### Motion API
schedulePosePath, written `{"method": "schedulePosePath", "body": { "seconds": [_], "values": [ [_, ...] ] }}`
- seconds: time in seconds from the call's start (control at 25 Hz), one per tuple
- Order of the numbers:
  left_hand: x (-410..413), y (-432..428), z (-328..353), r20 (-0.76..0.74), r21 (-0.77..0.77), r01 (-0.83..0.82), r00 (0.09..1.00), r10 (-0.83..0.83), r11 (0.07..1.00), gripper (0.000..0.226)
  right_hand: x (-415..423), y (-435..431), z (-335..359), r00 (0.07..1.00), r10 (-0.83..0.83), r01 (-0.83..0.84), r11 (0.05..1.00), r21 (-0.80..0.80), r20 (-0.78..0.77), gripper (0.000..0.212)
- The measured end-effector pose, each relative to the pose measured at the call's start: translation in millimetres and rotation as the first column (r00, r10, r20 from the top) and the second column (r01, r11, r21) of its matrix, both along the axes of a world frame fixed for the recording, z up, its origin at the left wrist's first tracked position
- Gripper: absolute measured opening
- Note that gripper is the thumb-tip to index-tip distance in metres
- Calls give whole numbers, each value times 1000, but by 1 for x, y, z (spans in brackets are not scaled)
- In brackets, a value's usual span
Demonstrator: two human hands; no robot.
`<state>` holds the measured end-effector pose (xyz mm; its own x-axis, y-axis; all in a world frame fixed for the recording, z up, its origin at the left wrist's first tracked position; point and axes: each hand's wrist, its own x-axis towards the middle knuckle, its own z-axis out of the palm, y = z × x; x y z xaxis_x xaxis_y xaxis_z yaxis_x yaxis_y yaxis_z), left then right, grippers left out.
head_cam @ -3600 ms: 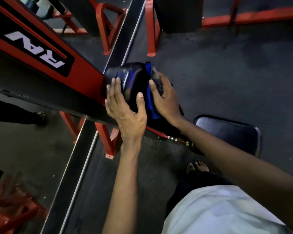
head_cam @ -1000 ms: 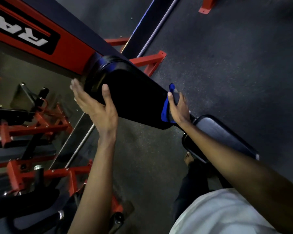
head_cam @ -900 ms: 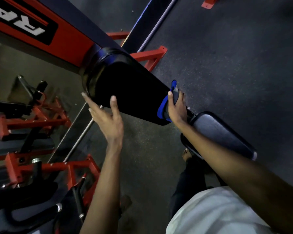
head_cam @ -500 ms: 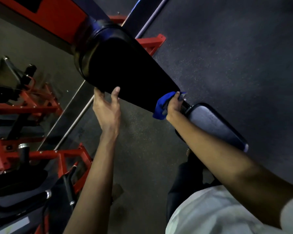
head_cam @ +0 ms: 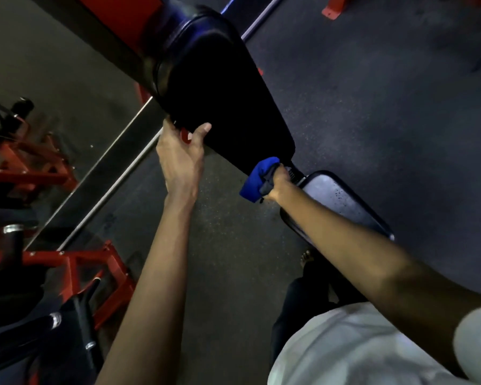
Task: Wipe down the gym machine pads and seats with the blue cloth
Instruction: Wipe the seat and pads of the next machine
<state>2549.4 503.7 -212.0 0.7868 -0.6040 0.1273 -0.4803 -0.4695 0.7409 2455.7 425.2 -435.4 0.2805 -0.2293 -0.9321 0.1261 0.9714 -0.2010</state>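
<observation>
The blue cloth [head_cam: 253, 177] now sits at the near end of the long black vinyl pad [head_cam: 220, 93], bunched in the right hand [head_cam: 277, 181]; the left hand [head_cam: 179, 159] clasps its edge.

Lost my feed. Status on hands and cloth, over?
Left hand grips back pad edge. Right hand holds blue cloth at pad's lower end. Seat just beyond; nothing in the way.

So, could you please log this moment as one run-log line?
left-hand grip: holds edge of long black padded backrest | right-hand grip: holds bunched blue cloth at its lower end
</observation>
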Motion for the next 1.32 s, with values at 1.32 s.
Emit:
{"method": "schedulePosePath", "body": {
  "seconds": [1.32],
  "values": [
    [-212,55,-440,-383,589,7,883,272,808,67,-244,-29,-225,-58,213,-786,-612,-87,-975,75]
  ]
}}
